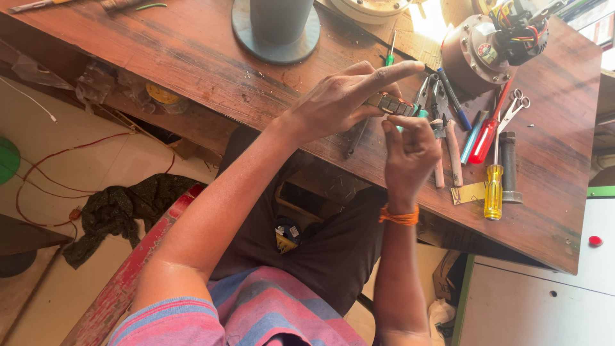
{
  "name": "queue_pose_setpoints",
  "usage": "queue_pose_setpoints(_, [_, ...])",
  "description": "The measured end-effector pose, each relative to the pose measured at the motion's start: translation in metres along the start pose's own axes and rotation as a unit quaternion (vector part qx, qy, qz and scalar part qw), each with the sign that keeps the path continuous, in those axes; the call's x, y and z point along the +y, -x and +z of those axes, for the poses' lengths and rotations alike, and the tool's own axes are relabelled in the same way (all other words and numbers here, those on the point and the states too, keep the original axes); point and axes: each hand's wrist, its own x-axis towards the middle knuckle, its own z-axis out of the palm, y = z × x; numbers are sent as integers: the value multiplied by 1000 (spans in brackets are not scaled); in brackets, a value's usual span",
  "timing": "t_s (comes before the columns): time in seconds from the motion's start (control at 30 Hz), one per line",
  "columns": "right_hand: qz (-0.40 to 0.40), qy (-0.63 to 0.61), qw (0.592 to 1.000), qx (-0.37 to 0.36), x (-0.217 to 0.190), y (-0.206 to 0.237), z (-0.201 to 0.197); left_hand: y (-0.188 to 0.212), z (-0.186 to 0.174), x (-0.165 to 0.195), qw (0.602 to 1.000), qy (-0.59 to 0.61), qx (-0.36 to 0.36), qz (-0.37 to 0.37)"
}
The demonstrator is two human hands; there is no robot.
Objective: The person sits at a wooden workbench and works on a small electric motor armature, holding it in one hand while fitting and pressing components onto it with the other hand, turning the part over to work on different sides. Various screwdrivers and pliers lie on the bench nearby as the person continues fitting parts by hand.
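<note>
My left hand [343, 96] holds a small dark rectangular part [392, 104] with a teal end between thumb and fingers, index finger stretched out over it. My right hand [410, 154], with an orange thread at the wrist, pinches the same part from below at its near end. Both hands hover over the front edge of a brown wooden workbench [192, 51].
Right of my hands lie pliers [453, 150], a yellow-handled screwdriver [493, 189], a red-handled screwdriver [487, 134], scissors [516, 106], a blue pen [455, 99]. A round motor with coloured wires [493, 45] sits at the back right. A grey round base [275, 29] stands behind. A white cabinet [544, 288] is at right.
</note>
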Motion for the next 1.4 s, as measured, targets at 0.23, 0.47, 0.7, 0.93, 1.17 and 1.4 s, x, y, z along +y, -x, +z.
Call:
queue_pose_setpoints(0.23, [23, -34, 996, 74, 23, 15, 23, -1, -6, -3, 999, -23, -12, 18])
queue_pose_setpoints(0.47, [4, -59, 994, 91, 29, 21, 32, -2, -12, -8, 997, -58, -25, 42])
queue_pose_setpoints(0.7, [1, 6, 995, 99, 32, 24, 29, 2, -15, -13, 992, -96, -12, 76])
queue_pose_setpoints(0.93, [-23, 45, 996, 74, 27, 25, 28, 8, -28, -2, 970, -213, 30, 110])
queue_pose_setpoints(1.17, [-39, 60, 995, 65, 31, 25, 29, 68, -35, 34, 945, -313, 97, -18])
queue_pose_setpoints(1.4, [-27, 68, 995, 64, 27, 27, 30, 83, -38, 20, 956, -131, 85, -249])
